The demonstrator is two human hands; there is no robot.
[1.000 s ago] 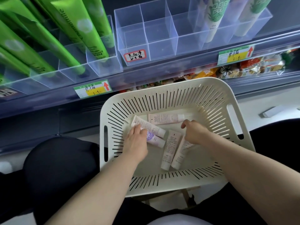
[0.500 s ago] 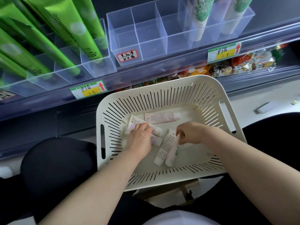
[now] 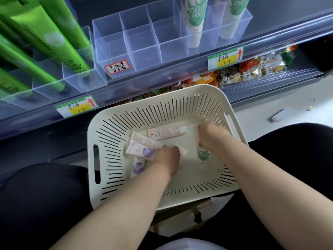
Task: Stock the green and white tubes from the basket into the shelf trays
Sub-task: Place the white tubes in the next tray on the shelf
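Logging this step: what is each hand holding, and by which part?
Right hand grips the green and white tube by its tail end; left hand: cannot tell.

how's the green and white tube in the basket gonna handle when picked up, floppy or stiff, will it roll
Likely fairly stiff: the green and white tube looks straight though the right hand grips only one end. Probably light, being small beside that hand. Its round cap end could let it roll on the basket floor.
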